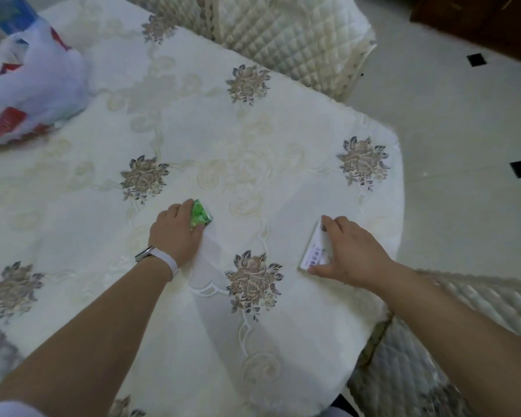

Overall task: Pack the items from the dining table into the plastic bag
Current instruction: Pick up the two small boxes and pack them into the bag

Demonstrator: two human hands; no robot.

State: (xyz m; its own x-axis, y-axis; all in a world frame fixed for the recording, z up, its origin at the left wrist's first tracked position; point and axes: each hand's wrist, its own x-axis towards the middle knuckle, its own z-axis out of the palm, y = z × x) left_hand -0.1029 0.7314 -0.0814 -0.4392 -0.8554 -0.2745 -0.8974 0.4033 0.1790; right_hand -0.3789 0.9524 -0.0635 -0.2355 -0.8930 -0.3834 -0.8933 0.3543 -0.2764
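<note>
In the head view, a small green packet (pixel 200 216) is being held on the tabletop (pixel 253 130) by the left hand (pixel 178 227). The fingers are being curled round it, likely so it can be lifted. Its free end is being pointed to the right.

A flat white pack (pixel 316 251) is being gripped by the right hand (pixel 346 251), thumb at the near end and fingers at the far end, likely for lifting too. Its long side is being pointed away from the person, barcode end nearest.

The plastic bag (pixel 33 94) is being seen far off at the top left, well apart from both packs.
</note>
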